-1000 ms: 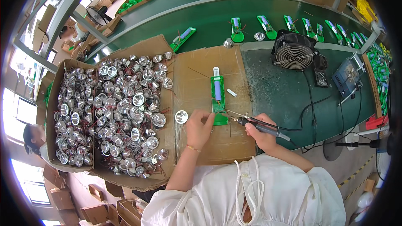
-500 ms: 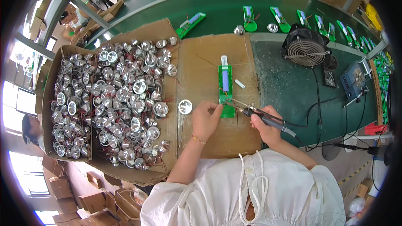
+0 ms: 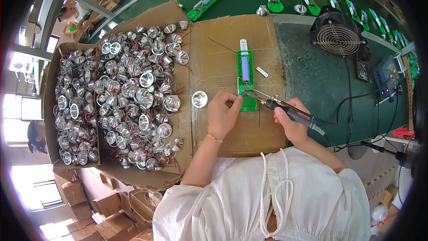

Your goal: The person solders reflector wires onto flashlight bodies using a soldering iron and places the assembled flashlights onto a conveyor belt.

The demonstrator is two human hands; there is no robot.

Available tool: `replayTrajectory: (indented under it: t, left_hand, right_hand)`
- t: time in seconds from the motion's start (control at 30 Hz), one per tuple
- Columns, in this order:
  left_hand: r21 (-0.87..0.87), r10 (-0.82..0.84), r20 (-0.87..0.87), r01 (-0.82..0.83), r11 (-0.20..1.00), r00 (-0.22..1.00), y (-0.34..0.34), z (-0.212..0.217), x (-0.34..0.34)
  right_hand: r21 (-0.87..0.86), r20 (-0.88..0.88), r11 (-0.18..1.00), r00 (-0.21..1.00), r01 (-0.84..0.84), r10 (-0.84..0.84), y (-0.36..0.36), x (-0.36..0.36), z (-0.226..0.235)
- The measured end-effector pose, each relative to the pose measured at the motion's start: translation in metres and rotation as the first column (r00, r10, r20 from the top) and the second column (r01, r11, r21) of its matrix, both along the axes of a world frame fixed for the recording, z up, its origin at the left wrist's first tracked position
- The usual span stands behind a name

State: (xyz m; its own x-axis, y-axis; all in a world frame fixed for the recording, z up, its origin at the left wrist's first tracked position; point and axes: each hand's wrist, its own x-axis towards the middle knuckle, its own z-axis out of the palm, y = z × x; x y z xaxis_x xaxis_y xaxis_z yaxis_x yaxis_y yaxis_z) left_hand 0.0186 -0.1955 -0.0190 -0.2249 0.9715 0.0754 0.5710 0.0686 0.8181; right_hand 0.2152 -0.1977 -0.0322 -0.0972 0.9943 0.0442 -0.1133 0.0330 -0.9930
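Note:
On the cardboard sheet in front of me lies an open green plastic housing (image 3: 251, 67), long and narrow. A purple cylindrical battery (image 3: 245, 68) sits inside it, with thin wires below. My right hand (image 3: 292, 119) grips a soldering iron (image 3: 290, 113) with a thin metal tube beside its tip; the tip reaches into the housing's near part. At the housing's left edge, my left hand (image 3: 224, 114) has thumb and forefinger pinched together close to the tip. What they hold is too small to make out. A small white strip (image 3: 262, 72) lies right of the housing.
A loose reflector cup (image 3: 199, 99) rests left of my left hand. Cardboard boxes full of wired reflectors (image 3: 133, 102) fill the left side. At the right are a black fan (image 3: 337, 38), a blue soldering station (image 3: 386, 78) and cables. More green housings (image 3: 307, 1) line the far belt.
The view has tilted, so the bench appears higher in the picture. Both hands keep almost the same place at the housing, with the iron's tip still in its near part.

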Motion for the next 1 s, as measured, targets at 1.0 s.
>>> replayTrajectory:
  t: [1.0]
  left_hand:
    - [0.014, 0.004, -0.019, -0.004, 1.0, 1.0, 0.004, -0.003, -0.001]
  right_hand:
    - [0.035, -0.01, 0.964, 0.965, 0.262, -0.262, 0.005, 0.051, -0.008]
